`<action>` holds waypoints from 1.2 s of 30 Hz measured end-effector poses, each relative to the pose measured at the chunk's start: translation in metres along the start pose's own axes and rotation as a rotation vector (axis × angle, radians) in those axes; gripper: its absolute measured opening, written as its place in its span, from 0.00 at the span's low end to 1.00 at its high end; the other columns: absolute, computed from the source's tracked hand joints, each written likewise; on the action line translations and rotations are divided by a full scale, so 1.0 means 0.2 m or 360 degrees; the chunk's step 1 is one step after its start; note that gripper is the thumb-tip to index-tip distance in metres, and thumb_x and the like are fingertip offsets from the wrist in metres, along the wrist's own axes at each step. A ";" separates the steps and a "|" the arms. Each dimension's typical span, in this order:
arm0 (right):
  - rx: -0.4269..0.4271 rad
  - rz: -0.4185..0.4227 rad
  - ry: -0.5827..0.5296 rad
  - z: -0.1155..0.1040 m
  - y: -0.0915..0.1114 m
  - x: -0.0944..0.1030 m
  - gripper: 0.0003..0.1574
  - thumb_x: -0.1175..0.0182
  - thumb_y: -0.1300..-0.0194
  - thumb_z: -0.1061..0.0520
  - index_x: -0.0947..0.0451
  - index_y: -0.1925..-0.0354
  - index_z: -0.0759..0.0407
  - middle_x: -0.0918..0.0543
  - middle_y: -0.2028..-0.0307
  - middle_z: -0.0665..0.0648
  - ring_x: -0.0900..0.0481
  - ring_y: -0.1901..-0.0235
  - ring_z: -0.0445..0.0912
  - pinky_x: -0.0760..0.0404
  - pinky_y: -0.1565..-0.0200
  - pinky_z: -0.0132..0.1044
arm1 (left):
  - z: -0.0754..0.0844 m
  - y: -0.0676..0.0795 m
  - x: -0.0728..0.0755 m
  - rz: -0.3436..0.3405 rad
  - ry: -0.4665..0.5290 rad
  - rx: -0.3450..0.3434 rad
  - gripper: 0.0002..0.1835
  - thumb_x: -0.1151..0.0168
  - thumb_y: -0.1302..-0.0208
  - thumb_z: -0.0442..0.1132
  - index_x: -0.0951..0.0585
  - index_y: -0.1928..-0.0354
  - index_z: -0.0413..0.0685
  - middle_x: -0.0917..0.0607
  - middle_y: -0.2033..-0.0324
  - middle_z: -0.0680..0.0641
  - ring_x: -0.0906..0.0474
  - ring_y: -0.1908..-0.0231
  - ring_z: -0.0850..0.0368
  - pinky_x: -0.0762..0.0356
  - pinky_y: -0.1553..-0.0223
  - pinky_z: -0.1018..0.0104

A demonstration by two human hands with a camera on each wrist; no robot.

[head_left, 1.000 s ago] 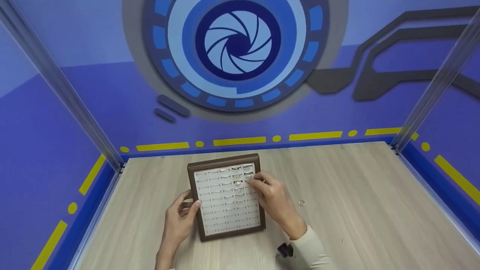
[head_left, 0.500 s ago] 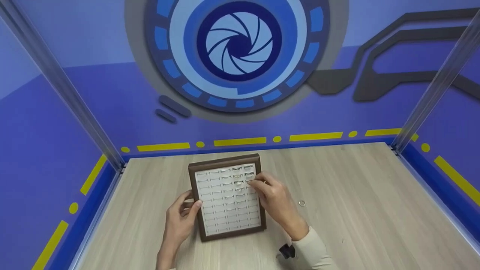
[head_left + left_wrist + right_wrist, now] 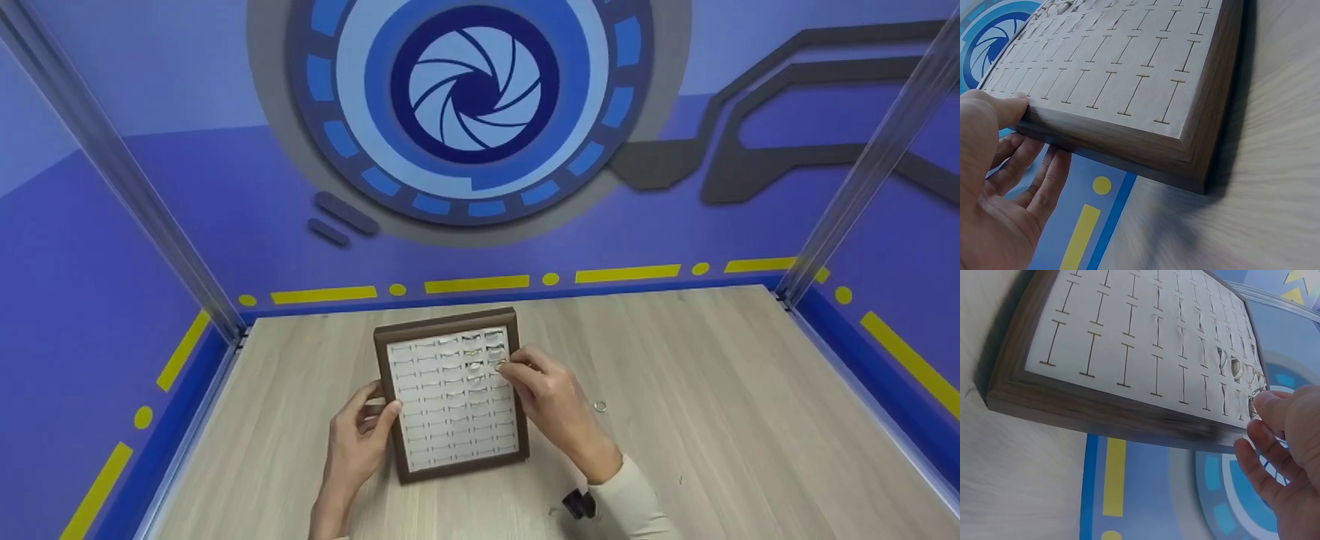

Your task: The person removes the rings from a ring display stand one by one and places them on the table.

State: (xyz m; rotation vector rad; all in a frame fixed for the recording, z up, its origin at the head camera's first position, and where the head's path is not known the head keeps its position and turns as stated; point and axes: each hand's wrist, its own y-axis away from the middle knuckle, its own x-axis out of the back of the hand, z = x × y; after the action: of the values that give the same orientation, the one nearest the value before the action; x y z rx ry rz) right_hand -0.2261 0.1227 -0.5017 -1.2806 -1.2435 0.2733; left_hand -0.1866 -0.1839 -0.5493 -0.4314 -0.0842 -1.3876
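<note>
A ring display board (image 3: 444, 475), white with rows of slots and a brown wooden frame, stands tilted on the table. My left hand (image 3: 355, 444) grips its left edge, thumb on the front and fingers behind, as the left wrist view also shows. At the upper right of the board, my right hand (image 3: 553, 397) pinches a small ring (image 3: 500, 367) at a slot in the rightmost column. In the right wrist view the thumb and forefinger partly hide that ring. Several rings, among them a seated ring (image 3: 1235, 368), sit in slots nearby; many lower slots hold none.
A loose ring (image 3: 599, 406) lies on the wooden table (image 3: 720, 390) right of my right hand. A small black object (image 3: 579, 504) is by the right sleeve (image 3: 634, 499). Blue printed walls (image 3: 195, 225) enclose the table at the back and sides.
The right fingertips have shifted slightly at the slot, and the ring's edge shows more plainly between them. The left hand and the board hold the same position.
</note>
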 end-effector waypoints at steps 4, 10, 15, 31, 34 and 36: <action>0.0021 -0.0027 -0.0029 0.01 0.01 0.02 0.15 0.25 0.42 0.76 0.11 0.60 0.62 0.18 0.61 0.52 0.17 0.66 0.41 0.15 0.64 0.26 | 0.00 0.00 0.00 0.0013 -0.0021 0.0003 0.25 0.31 0.25 0.42 0.21 0.30 0.45 0.15 0.43 0.42 0.13 0.50 0.51 0.11 0.46 0.65; 0.0028 -0.0079 -0.0093 0.05 0.01 0.08 0.13 0.25 0.41 0.75 0.10 0.60 0.62 0.17 0.61 0.52 0.15 0.66 0.40 0.15 0.63 0.25 | 0.00 0.00 0.00 0.0011 -0.0043 -0.0004 0.25 0.31 0.24 0.43 0.22 0.30 0.45 0.15 0.43 0.43 0.13 0.50 0.51 0.11 0.45 0.63; 0.0028 -0.0101 -0.0126 0.10 0.04 0.14 0.14 0.25 0.42 0.76 0.10 0.60 0.63 0.16 0.62 0.52 0.15 0.66 0.42 0.15 0.62 0.26 | 0.00 0.00 0.00 -0.0010 -0.0027 0.0013 0.26 0.32 0.24 0.43 0.23 0.29 0.47 0.15 0.42 0.42 0.14 0.48 0.50 0.12 0.43 0.62; -0.0029 -0.0159 -0.0059 0.26 0.22 0.29 0.17 0.25 0.46 0.79 0.10 0.64 0.60 0.17 0.65 0.50 0.18 0.70 0.40 0.17 0.69 0.28 | 0.01 0.01 -0.01 -0.0021 0.0004 0.0016 0.26 0.32 0.24 0.44 0.23 0.28 0.47 0.15 0.41 0.42 0.14 0.47 0.51 0.13 0.42 0.63; -0.0024 -0.0175 -0.0030 0.29 0.27 0.31 0.16 0.25 0.43 0.77 0.10 0.63 0.59 0.17 0.64 0.51 0.18 0.69 0.40 0.17 0.69 0.29 | 0.01 0.00 0.00 -0.0015 0.0008 0.0006 0.26 0.31 0.24 0.43 0.22 0.29 0.46 0.15 0.41 0.42 0.14 0.48 0.50 0.12 0.43 0.63; -0.0041 -0.0201 -0.0012 0.32 0.30 0.33 0.14 0.27 0.40 0.76 0.10 0.63 0.59 0.17 0.64 0.52 0.18 0.69 0.41 0.16 0.70 0.31 | 0.01 0.00 0.00 -0.0008 0.0003 -0.0004 0.26 0.31 0.24 0.42 0.22 0.29 0.46 0.15 0.42 0.42 0.13 0.48 0.50 0.12 0.44 0.63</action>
State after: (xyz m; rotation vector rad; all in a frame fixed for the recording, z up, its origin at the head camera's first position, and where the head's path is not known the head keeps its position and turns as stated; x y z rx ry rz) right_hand -0.2253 0.2285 -0.5287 -1.2184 -1.3320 0.1721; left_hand -0.1857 -0.1837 -0.5471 -0.4323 -0.0824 -1.3934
